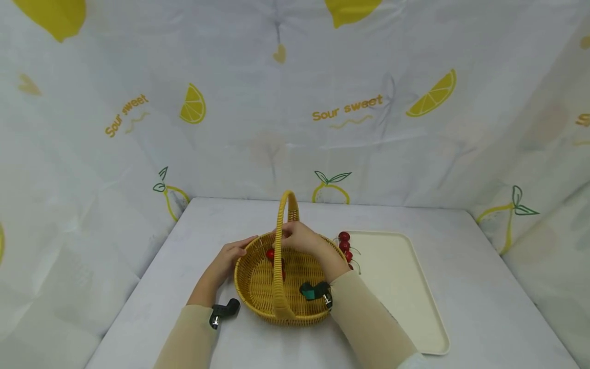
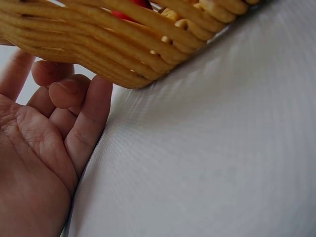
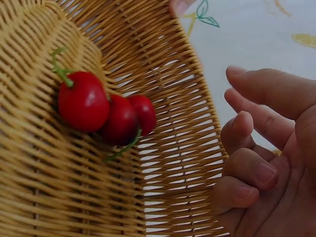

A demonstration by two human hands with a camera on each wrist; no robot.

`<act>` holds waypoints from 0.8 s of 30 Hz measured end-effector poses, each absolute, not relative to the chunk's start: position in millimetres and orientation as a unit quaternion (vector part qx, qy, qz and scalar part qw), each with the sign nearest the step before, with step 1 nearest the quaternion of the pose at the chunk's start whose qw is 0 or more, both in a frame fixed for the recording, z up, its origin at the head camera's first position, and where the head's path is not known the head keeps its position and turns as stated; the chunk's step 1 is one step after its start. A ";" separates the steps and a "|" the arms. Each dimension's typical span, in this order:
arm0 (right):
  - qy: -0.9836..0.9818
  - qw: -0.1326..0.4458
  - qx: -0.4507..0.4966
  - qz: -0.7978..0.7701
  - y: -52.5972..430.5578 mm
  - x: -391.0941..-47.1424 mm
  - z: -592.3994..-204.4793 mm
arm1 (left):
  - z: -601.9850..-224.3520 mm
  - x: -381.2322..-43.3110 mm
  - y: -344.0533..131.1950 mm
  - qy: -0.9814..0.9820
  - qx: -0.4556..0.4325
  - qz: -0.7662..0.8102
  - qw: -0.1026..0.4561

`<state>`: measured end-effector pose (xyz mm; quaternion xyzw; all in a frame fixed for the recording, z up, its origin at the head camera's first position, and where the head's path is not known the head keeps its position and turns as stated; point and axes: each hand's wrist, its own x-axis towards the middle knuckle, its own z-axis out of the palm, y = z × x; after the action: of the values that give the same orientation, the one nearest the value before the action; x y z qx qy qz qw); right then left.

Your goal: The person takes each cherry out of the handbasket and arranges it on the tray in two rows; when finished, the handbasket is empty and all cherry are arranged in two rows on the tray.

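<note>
Left hand [image 1: 229, 259] touches left side of basket [image 1: 258, 279], right hand [image 1: 301, 238] over far rim; fingers loosely bent. Three cherries [image 3: 84, 101] inside, tray [image 1: 396, 282] right.

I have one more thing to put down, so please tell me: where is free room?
Free: the tray, right of the cherries and right sleeve; the table right of the tray; the strip between basket and lemon cloth. Crowded: the tray's left side, near cherries and basket; the basket's left rim, where the left hand rests.
</note>
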<state>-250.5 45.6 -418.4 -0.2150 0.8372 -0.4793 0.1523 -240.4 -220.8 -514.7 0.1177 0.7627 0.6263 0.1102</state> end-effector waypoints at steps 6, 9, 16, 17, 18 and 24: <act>0.849 0.193 -0.212 -0.443 43.4 -252.2 -429.2 | -515.0 -240.6 -219.2 0.765 0.127 0.623 0.108; 0.860 0.202 -0.221 -0.414 41.4 -253.0 -434.1 | -515.8 -241.2 -219.7 0.763 0.122 0.626 0.109; 0.859 0.230 -0.224 -0.400 39.4 -255.1 -449.2 | -514.2 -241.2 -219.6 0.760 0.120 0.629 0.111; 0.859 0.231 -0.221 -0.400 38.8 -255.6 -451.4 | -514.0 -240.9 -219.6 0.759 0.119 0.631 0.111; 0.860 0.232 -0.218 -0.399 38.0 -256.3 -453.6 | -513.9 -240.6 -219.7 0.757 0.118 0.633 0.110; 0.872 0.220 -0.205 -0.387 34.8 -259.2 -462.1 | -514.9 -239.2 -220.7 0.757 0.120 0.633 0.106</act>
<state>-259.2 34.8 -462.1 -0.2051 0.8716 -0.3873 0.2195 -239.2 -220.7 -514.9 0.1203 0.7572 0.6333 0.1058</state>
